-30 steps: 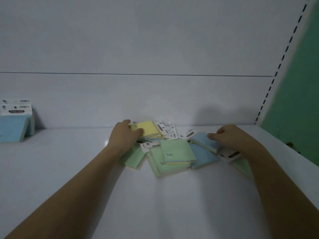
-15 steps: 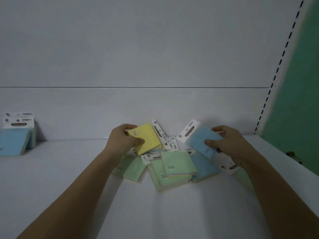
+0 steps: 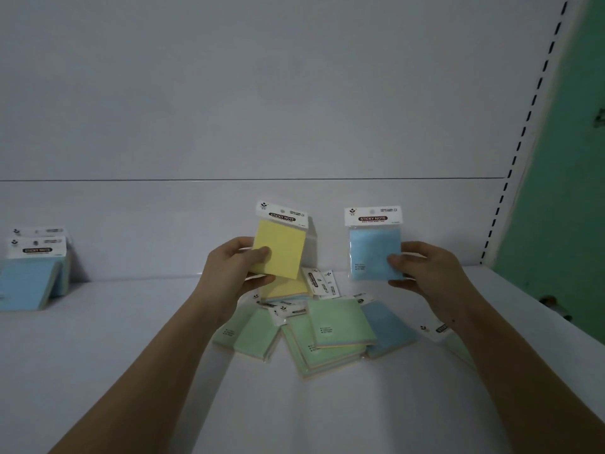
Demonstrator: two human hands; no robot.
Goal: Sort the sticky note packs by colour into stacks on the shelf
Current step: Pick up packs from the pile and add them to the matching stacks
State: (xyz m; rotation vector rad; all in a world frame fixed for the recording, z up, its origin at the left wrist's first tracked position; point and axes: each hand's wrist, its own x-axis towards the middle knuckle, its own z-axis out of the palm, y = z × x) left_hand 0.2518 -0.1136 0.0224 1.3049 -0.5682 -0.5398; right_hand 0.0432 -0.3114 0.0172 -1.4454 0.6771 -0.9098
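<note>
So both hands are up off the shelf [image 3: 98, 371] with one pack each. The left hand [image 3: 229, 270] has its thumb across the front of a yellow pack [image 3: 281, 249] and its fingers [image 3: 260, 280] curled behind the lower edge, so it's pinching that pack and holding it upright, white header card on top, tilted a bit to the right. The right hand [image 3: 425, 273] is doing the same with a blue pack [image 3: 373, 253]: thumb on the front near the right edge, other fingers wrapped around behind, header card up, pretty much straight.

Below and between the hands sits the unsorted pile [image 3: 314, 326] on the white shelf. Mostly green packs overlapping each other at angles, a blue one on the right side of the heap, and another yellow one just under the left hand's pack, with a few header cards poking out near the back. One more pack is partly hidden under the right forearm; it looks greenish, but I can't tell for sure.

Over on the far left, well apart from the pile, a couple of blue packs [image 3: 31, 276] are leaning against the shelf's white back panel [image 3: 294, 93]. A green wall [image 3: 569, 158] runs along the right edge.
</note>
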